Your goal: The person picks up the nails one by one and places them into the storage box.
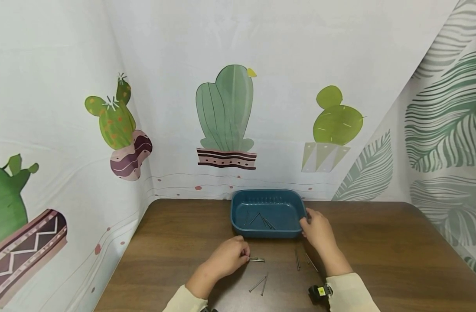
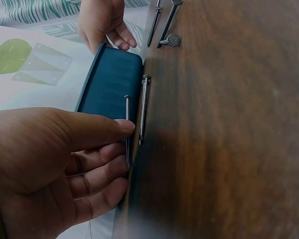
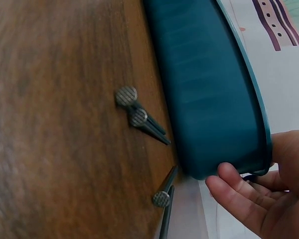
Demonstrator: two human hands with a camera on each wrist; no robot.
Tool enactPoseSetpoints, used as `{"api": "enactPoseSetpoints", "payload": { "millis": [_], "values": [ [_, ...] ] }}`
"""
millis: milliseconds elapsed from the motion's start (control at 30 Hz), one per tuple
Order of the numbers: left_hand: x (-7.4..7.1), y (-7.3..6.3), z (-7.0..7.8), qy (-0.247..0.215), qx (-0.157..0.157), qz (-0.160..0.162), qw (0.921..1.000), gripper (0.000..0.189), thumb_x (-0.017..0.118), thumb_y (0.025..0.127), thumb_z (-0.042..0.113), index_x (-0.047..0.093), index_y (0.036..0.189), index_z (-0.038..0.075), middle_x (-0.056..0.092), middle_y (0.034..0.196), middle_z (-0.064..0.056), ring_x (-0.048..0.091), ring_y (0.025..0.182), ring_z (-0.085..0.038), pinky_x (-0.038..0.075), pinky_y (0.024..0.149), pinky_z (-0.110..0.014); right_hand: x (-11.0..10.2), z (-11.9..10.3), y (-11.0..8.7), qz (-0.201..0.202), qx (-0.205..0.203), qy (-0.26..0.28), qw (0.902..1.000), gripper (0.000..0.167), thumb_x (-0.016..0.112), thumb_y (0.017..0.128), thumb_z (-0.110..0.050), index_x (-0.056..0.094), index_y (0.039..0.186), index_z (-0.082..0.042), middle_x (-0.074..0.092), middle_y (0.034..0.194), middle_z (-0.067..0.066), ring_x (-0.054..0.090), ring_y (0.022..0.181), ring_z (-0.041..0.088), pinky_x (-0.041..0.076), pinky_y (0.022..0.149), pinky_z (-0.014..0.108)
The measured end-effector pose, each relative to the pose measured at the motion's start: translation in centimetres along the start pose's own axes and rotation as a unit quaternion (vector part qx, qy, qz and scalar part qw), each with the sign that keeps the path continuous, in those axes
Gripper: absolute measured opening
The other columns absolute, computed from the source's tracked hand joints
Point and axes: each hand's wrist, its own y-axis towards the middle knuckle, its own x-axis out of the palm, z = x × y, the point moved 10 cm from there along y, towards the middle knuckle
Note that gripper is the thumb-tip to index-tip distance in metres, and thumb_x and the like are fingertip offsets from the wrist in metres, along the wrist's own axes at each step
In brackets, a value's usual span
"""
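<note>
From the head view, the left hand (image 1: 229, 256) is just in front of the blue tray (image 1: 267, 234) on the wooden table (image 1: 175, 251), while the right hand (image 1: 321, 232) grips the tray's right end. At the left wrist, that hand pinches a nail (image 2: 128, 108); a second nail (image 2: 144, 109) lies beside it. At the right wrist, paired nails (image 3: 150, 132) lie near the tray, perhaps touching each other; it's blurry.

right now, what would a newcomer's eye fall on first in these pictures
Probably the blue-green tray at the back of the brown table, its right end held by the right hand. Above it, the big cactus print stands out on the white cloth. Nearer, the left hand pinches a nail in front of the tray.
</note>
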Motion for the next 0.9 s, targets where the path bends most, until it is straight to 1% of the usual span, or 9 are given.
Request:
{"api": "enactPoseSetpoints", "payload": {
  "millis": [133,333,633,900],
  "values": [
    [0.0,0.1,-0.1,-0.001,0.001,0.005,1.0000,0.011,0.076,0.087,0.012,0.069,0.081,0.018,0.054,0.081,0.010,0.048,0.073,0.001,0.045,0.067,-0.015,0.0,-0.1,0.0,0.001,-0.003,-0.004,1.0000,0.052,0.051,0.094,-0.010,0.048,0.138,0.017,0.060,0.115,0.032,0.067,0.061,0.012,0.055,0.057,0.025],
    [-0.1,0.2,-0.3,-0.006,-0.006,0.011,0.9999,0.010,0.076,0.088,0.015,0.068,0.083,0.019,0.053,0.082,0.011,0.049,0.074,0.002,0.046,0.068,-0.015,0.0,-0.1,0.0,0.001,-0.002,-0.004,1.0000,0.052,0.051,0.094,-0.010,0.048,0.138,0.016,0.059,0.116,0.032,0.067,0.061,0.012,0.055,0.057,0.025],
    [-0.4,0.4,-0.6,-0.017,-0.015,0.023,0.9995,0.006,0.074,0.091,0.017,0.069,0.087,0.018,0.054,0.087,0.010,0.052,0.078,0.001,0.049,0.073,-0.018,0.0,-0.1,0.0,0.001,-0.001,-0.002,1.0000,0.051,0.052,0.095,-0.010,0.047,0.139,0.016,0.060,0.114,0.031,0.067,0.061,0.012,0.055,0.056,0.025],
    [-1.2,0.4,-0.4,-0.039,-0.011,0.054,0.9977,0.006,0.071,0.093,0.015,0.068,0.088,0.017,0.056,0.088,0.009,0.052,0.078,0.000,0.049,0.073,-0.019,-0.1,-0.2,0.0,0.002,-0.005,-0.004,1.0000,0.052,0.052,0.095,-0.011,0.048,0.138,0.017,0.060,0.113,0.031,0.067,0.060,0.011,0.055,0.056,0.024]
  ]
}}
